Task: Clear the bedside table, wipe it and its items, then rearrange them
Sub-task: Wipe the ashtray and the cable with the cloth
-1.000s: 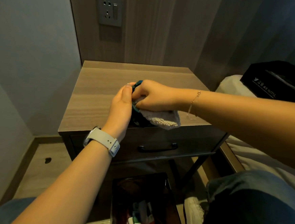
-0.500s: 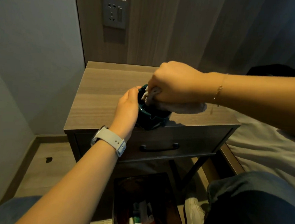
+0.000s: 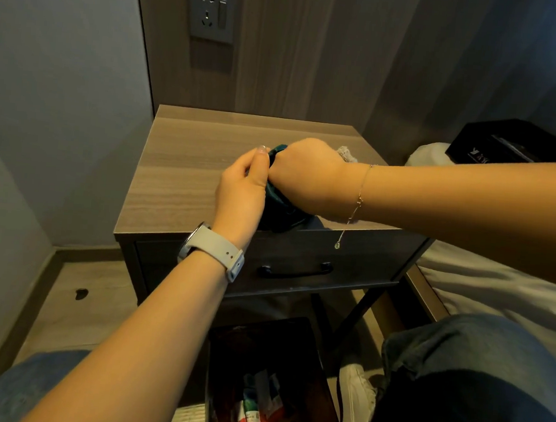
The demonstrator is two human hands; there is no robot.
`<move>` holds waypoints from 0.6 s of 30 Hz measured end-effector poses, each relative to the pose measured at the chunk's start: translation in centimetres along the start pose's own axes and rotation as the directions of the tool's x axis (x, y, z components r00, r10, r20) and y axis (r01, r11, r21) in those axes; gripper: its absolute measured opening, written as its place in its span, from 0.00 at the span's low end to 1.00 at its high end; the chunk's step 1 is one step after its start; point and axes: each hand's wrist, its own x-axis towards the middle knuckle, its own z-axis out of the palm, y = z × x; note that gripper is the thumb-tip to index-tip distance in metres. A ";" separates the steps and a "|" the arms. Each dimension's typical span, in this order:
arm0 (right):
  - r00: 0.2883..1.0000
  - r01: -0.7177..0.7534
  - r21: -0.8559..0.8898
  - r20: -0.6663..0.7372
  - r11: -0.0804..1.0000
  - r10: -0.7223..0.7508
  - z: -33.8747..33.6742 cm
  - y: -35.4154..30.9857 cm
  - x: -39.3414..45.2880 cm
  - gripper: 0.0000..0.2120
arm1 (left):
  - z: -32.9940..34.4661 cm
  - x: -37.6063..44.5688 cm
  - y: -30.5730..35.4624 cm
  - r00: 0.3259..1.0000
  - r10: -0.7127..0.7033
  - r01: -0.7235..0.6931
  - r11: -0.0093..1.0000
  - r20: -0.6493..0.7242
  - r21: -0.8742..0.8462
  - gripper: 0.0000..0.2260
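Head view: left hand (image 3: 242, 188) steadies a rigid, likely fragile teal cup (image 3: 278, 207) by its nine o'clock wall; right hand (image 3: 306, 174) grips the soft cloth (image 3: 346, 153) inside.

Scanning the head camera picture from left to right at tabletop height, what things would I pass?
Left hand → dark green item held between both hands → right hand → white cloth → gold bracelet → black box on the bed.

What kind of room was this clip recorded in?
Most likely a hotel bedroom: a wooden bedside table with a drawer stands beside a bed with white sheets, a wall socket sits above it, and a black printed box lies on the bed.
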 end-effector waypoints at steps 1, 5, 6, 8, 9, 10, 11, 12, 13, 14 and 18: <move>0.999 -0.016 0.030 0.038 0.999 0.015 -0.2 0.1 -0.1 0.07 | 0.1 -0.1 -0.1 1.000 0.001 -0.001 1.000 0.001 -0.006 0.15; 0.973 -0.106 0.254 0.224 0.961 0.048 -0.7 0.9 -0.4 0.04 | 0.5 -0.7 -0.4 0.999 -0.039 0.039 0.996 0.001 -0.075 0.12; 0.955 -0.140 0.313 0.294 0.939 0.044 -0.5 1.2 -0.1 0.05 | 0.7 -0.8 -0.4 1.000 -0.028 0.029 0.997 0.009 -0.073 0.11; 0.895 -0.239 0.466 0.447 0.852 0.006 0.1 1.8 0.3 0.12 | 0.9 -1.1 -0.4 0.999 0.009 -0.007 0.998 0.032 -0.065 0.10; 0.851 -0.308 0.548 0.524 0.778 -0.032 0.3 2.1 0.3 0.16 | 0.8 -1.3 -0.4 0.998 0.023 -0.020 0.998 0.051 -0.056 0.10; 0.822 -0.348 0.606 0.564 0.715 -0.078 0.4 2.3 0.2 0.21 | 0.8 -1.5 -0.4 0.996 0.035 -0.031 0.999 0.081 -0.043 0.11; 0.815 -0.359 0.651 0.568 0.669 -0.116 0.3 2.5 0.0 0.24 | 0.7 -1.8 -0.4 0.993 0.045 -0.042 0.999 0.111 -0.026 0.12; 0.822 -0.354 0.672 0.556 0.651 -0.126 0.3 2.7 -0.5 0.23 | 0.6 -2.1 -0.4 0.989 0.051 -0.050 0.999 0.135 -0.012 0.13; 0.853 -0.328 0.673 0.513 0.663 -0.099 0.1 2.8 -1.2 0.17 | 0.5 -2.4 -0.3 0.987 0.058 -0.058 0.998 0.153 -0.007 0.13; 0.898 -0.291 0.651 0.438 0.701 -0.034 -0.2 2.8 -1.9 0.08 | 0.4 -2.6 -0.2 0.986 0.059 -0.059 0.998 0.158 -0.008 0.13; 0.982 -0.164 0.292 -0.040 0.942 0.183 -1.4 0.9 -5.0 0.08 | 0.1 -3.0 0.3 0.991 0.039 -0.032 0.998 0.125 -0.052 0.13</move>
